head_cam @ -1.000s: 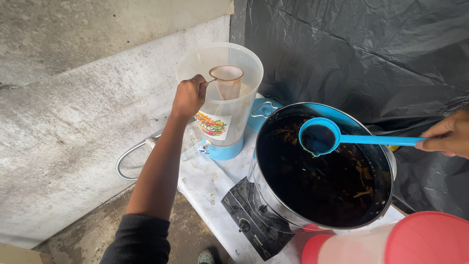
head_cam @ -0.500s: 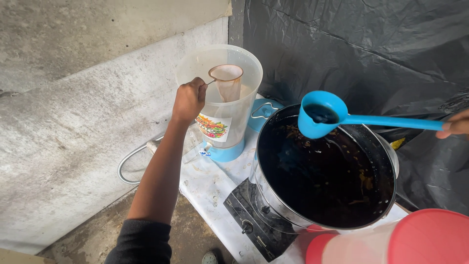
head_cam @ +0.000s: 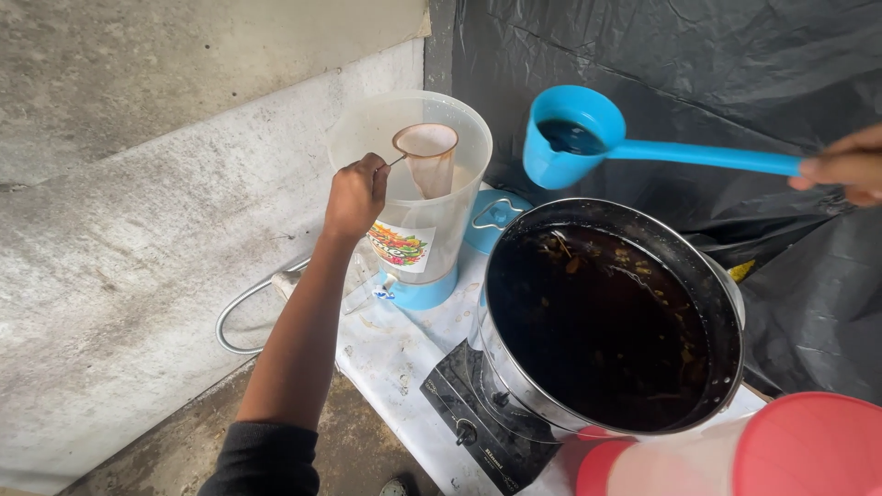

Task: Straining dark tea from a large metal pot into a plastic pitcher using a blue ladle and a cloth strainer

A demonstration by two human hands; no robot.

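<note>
Left fingers: closed on the wire handle of the cloth strainer (head_cam: 427,156), kept over the clear jug (head_cam: 418,197) so liquid can be filtered.
Right hand (head_cam: 841,165): curled around the blue ladle (head_cam: 574,138) handle, bowl held level, dark liquid kept in.
Ladle: at 12 o'clock of the pot (head_cam: 611,321), 3 o'clock of the strainer.

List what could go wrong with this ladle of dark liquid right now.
The blue ladle is full and held by the right hand at the handle's far end, so it could tip and spill. The cloth strainer the left hand holds over the clear jug is narrow; pouring could miss or overflow.
</note>
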